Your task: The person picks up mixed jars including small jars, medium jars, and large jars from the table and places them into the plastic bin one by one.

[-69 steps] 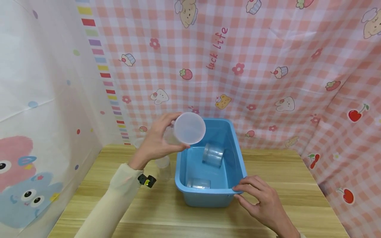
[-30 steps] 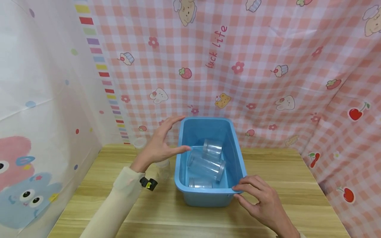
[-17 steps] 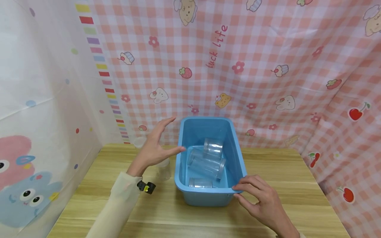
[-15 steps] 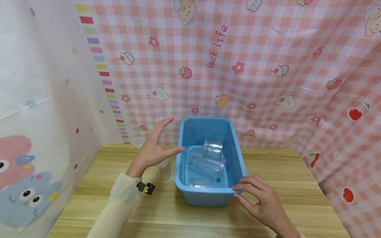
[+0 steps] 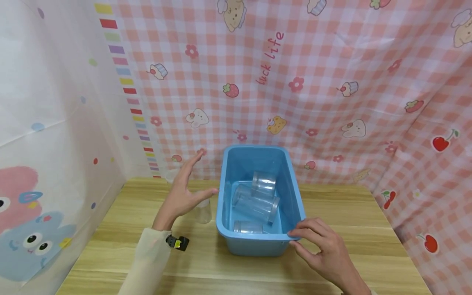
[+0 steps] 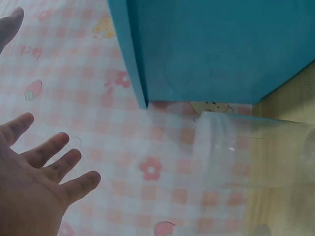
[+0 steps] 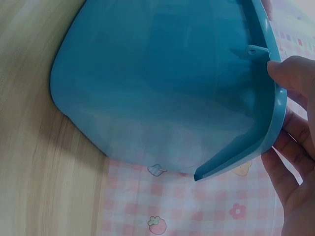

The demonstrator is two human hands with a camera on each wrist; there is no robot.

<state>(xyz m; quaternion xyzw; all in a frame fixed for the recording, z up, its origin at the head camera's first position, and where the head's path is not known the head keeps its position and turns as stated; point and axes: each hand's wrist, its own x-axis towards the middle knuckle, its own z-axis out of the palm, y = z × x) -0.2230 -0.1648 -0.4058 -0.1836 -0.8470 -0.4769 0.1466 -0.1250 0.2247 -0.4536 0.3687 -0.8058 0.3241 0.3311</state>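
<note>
A blue plastic bin (image 5: 263, 248) stands on the table, and my right hand (image 5: 326, 254) pinches its near right rim corner; the right wrist view shows the thumb outside the rim (image 7: 276, 118) and the fingers across it. Inside lie a long clear plastic jar (image 5: 254, 207), a shorter one (image 5: 264, 182) behind it and another short jar (image 5: 248, 227) by the near wall. My left hand (image 5: 178, 200) is held left of the bin, empty, thumb and fingers spread. Just past its thumb a clear jar (image 5: 203, 213) stands upright on the table, larger in the left wrist view.
Another clear container (image 5: 171, 175) shows partly behind my left hand, near the cloth. A pink checked cloth (image 5: 324, 155) hangs behind the table (image 5: 199, 270), and a white printed cloth (image 5: 73, 135) hangs on the left.
My left hand held the long jar above the bin; that jar now lies inside, let go. The left hand has since drawn back left and slightly down. My right hand has stayed on the rim.
</note>
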